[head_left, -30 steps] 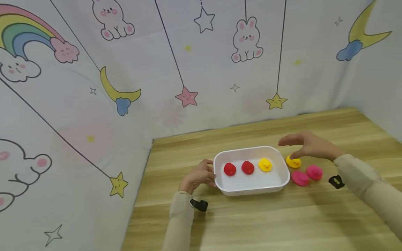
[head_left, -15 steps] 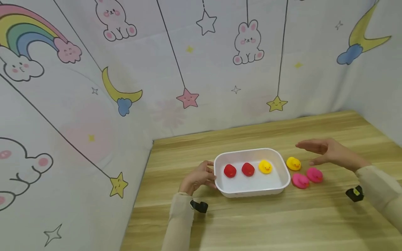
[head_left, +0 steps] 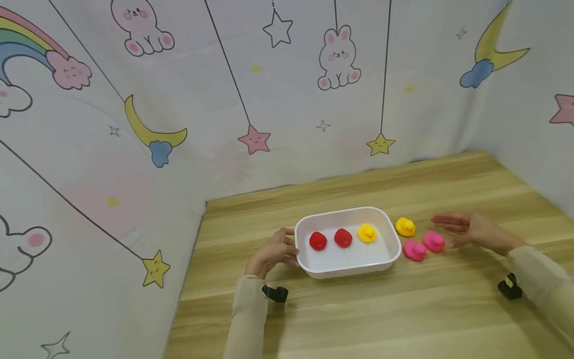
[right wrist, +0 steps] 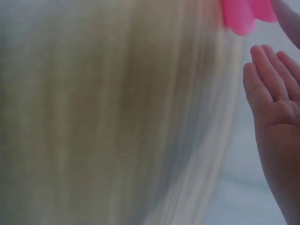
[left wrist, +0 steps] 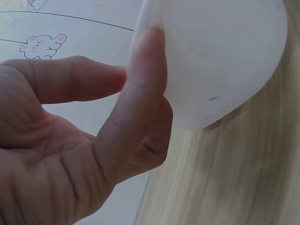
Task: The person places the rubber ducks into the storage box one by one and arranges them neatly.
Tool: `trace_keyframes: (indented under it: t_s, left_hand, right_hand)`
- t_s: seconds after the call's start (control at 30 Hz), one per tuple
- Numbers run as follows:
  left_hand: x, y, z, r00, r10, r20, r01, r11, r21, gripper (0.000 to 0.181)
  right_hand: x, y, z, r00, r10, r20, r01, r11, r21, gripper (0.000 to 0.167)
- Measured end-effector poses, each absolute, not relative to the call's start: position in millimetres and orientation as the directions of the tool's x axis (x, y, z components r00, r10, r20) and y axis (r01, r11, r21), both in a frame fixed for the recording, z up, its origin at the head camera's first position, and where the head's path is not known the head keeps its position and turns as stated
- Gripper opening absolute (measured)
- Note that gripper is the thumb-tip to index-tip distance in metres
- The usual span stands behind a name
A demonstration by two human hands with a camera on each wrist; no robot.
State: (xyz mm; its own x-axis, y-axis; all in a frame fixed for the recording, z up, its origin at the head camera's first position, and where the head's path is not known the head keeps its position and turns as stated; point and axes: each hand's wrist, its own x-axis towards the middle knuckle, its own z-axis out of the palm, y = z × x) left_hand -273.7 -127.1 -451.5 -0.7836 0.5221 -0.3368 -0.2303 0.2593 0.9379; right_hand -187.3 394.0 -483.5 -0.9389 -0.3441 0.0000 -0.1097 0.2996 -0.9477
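Note:
A white plastic tray [head_left: 347,269] stands on the table, with two red rounded toys [head_left: 318,241] and a yellow rubber duck [head_left: 367,233] spaced in a row inside. My left hand [head_left: 273,253] holds the tray's left end; in the left wrist view, thumb and fingers meet at its rim [left wrist: 145,18]. Just right of the tray sit another yellow duck [head_left: 405,227] and two pink ducks [head_left: 415,250]. My right hand [head_left: 477,232] hovers beside the pink ducks, fingers extended and holding nothing. In the right wrist view, a pink duck [right wrist: 240,16] is partly cut off.
The wood-grain table [head_left: 358,319] meets a white cloth wall [head_left: 300,159] printed with rabbits, moons and stars at the back and both sides. A black wrist camera [head_left: 275,294] hangs at the left wrist and another [head_left: 510,286] at the right.
My right hand has moved right, away from the loose yellow duck, and then lower to beside the pink ducks. My left hand stays at the tray. The head view has shifted slightly.

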Motion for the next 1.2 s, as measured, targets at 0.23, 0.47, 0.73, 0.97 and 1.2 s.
trace_keyframes:
  t_s: [0.23,0.47,0.73,0.97,1.2]
  left_hand:
    - [-274.5,-134.2,-445.1,-0.790,0.517,-0.330,-0.236,0.241,0.941,0.059]
    - [-273.7,-134.9,-449.7,-0.786,0.515,-0.343,-0.249,0.243,0.937,0.058]
    - [-273.5,-132.8,-448.4,-0.785,0.516,-0.343,-0.244,0.252,0.936,0.058]
    - [-274.5,-131.7,-450.3,-0.789,0.507,-0.347,-0.252,0.248,0.936,0.059]
    - [-273.4,-128.8,-452.1,-0.785,0.523,-0.333,-0.239,0.240,0.941,0.058]
  right_hand:
    - [-196.2,376.6,-492.2,-0.935,-0.350,0.047,-0.194,0.399,-0.896,0.073]
    - [-200.2,366.2,-496.3,-0.934,-0.357,0.001,-0.198,0.517,-0.833,0.072]
    - [-204.3,365.2,-488.4,-0.932,-0.353,-0.081,-0.137,0.551,-0.823,0.072]
    - [-203.3,368.0,-466.8,-0.943,-0.322,-0.082,-0.099,0.507,-0.856,0.067]
    - [-206.3,367.5,-442.7,-0.948,-0.315,0.033,-0.160,0.386,-0.908,0.058]
